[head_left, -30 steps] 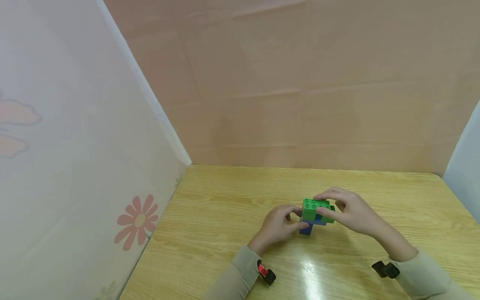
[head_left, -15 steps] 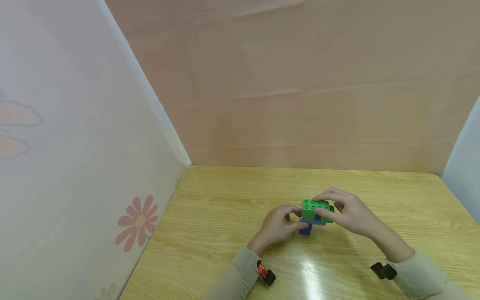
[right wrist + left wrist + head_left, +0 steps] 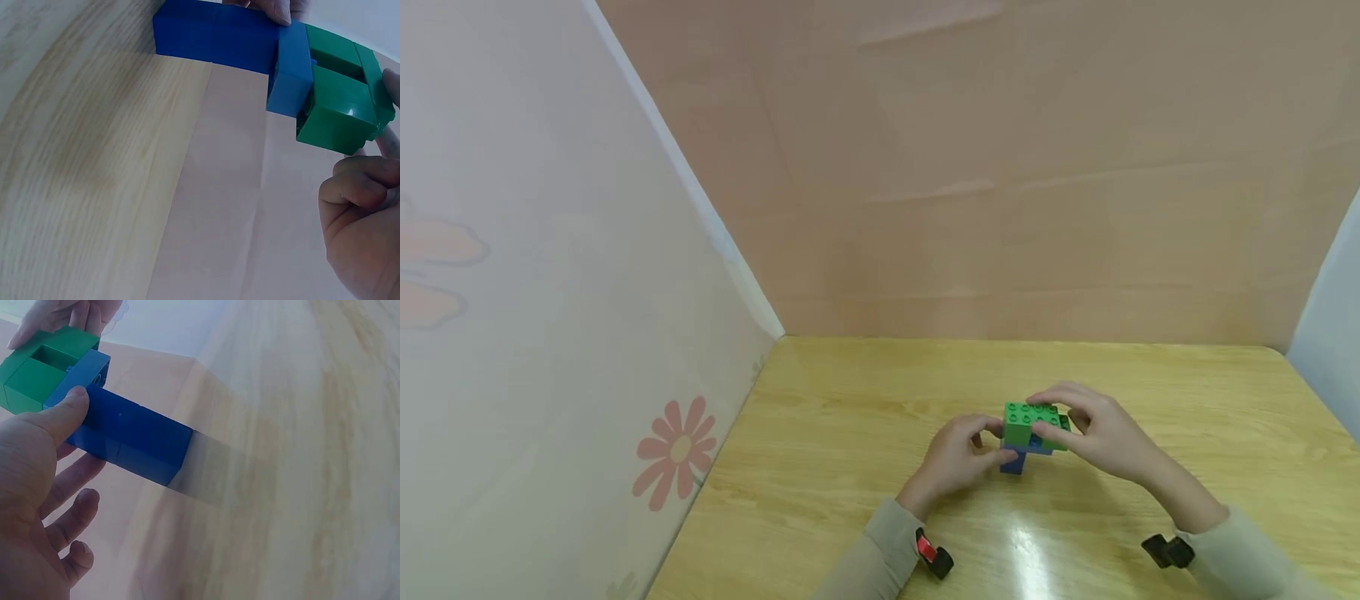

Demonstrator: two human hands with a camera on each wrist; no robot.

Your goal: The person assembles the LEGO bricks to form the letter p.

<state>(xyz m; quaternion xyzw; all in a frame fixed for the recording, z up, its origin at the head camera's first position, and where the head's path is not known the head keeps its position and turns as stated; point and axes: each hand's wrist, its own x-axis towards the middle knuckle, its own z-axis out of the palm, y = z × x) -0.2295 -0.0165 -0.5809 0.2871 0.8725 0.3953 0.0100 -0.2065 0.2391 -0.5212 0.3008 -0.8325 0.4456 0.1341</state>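
Observation:
A stack of toy building blocks stands on the table, between my two hands. Its column of dark blue blocks [image 3: 134,434] rests on the tabletop. Across the column lies a lighter blue block [image 3: 291,72]. Above that sit green blocks [image 3: 340,112] with a gap between them, and a long studded green block [image 3: 1018,423] tops the stack. My left hand [image 3: 958,457] pinches the blue part from the left, thumb on the near side. My right hand [image 3: 1105,435] grips the top green block between thumb and fingers from the right.
The wooden table [image 3: 850,417] meets a tan back wall covering [image 3: 887,208]. A pale wall with a printed flower [image 3: 680,450] borders the left, and another pale wall [image 3: 1330,333] the right. Black straps circle both sleeves.
The head view has tilted slightly, so everything sits a little lower in it. Both hands keep their hold on the block stack, with hardly any visible movement.

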